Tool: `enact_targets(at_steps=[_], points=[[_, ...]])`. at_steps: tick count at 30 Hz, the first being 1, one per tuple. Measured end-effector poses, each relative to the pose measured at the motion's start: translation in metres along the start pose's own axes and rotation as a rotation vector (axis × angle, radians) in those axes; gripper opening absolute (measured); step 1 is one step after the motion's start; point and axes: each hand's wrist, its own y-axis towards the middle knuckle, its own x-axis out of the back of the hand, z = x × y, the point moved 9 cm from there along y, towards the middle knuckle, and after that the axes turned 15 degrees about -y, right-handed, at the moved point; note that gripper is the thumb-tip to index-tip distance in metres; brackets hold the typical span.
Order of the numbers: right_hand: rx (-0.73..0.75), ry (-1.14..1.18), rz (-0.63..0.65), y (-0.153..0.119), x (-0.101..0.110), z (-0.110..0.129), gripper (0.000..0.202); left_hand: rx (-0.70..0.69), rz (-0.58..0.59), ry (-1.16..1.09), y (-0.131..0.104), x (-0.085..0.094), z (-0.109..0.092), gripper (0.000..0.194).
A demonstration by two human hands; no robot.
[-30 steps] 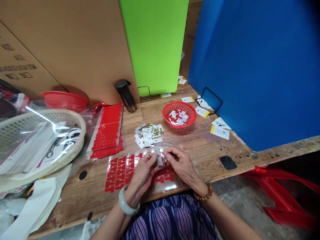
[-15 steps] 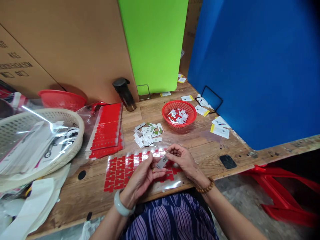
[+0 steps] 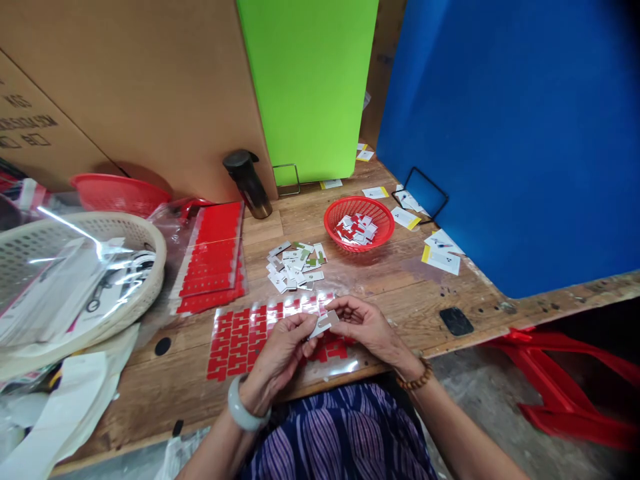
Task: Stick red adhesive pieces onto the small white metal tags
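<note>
Between my two hands, just above the front of the table, is a small flat metal plate (image 3: 324, 323) with a light face and a grey slot-shaped mark. My left hand (image 3: 287, 347) pinches its left end between thumb and fingers. At the plate's right end, my right hand (image 3: 363, 328) grips it with closed fingertips. Below them lies a clear sheet of red die-cut stickers (image 3: 240, 340), partly covered by my hands. Beyond the sheet is a loose pile of similar small plates (image 3: 296, 268). A red basket (image 3: 385, 237) behind it holds plates, some bearing red pieces.
Red sticker sheets (image 3: 210, 257) are stacked left of the pile. A cream basket (image 3: 157, 267) with bagged items stands at far left. A dark tumbler (image 3: 250, 187), a green board (image 3: 310, 87), a blue board (image 3: 500, 147) and a black pad (image 3: 456, 321) surround the work area.
The plate has been turned and now shows a light face with a slot mark. My left fingers, spread under it before, have closed on its end.
</note>
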Motion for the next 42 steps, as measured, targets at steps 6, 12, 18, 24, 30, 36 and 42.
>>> enact_targets(at_steps=[6,12,18,24,30,36,42], points=[[0.049,-0.085,0.029,-0.002,0.001,0.000,0.024,0.065,0.002,0.009,0.000,0.001,0.005,0.023],[0.013,-0.094,0.035,-0.010,0.000,-0.010,0.022,0.103,0.040,0.045,-0.001,-0.004,0.010,0.024],[-0.013,-0.214,-0.121,-0.013,0.030,-0.019,0.046,0.018,-0.008,0.063,0.011,0.006,0.006,0.023],[0.107,-0.861,-0.429,-0.017,0.059,0.002,0.011,-0.121,-0.113,0.033,0.030,0.010,-0.004,0.023],[0.208,-1.086,-0.434,-0.011,0.046,0.007,0.009,-0.204,-0.108,0.056,0.047,-0.001,-0.006,0.028],[0.219,-1.099,-0.427,-0.012,0.044,0.005,0.010,-0.252,-0.059,0.143,0.058,-0.015,0.000,0.024],[0.156,-1.150,-0.402,-0.011,0.040,0.009,0.014,-0.266,-0.030,0.148,0.064,-0.016,0.006,0.023]])
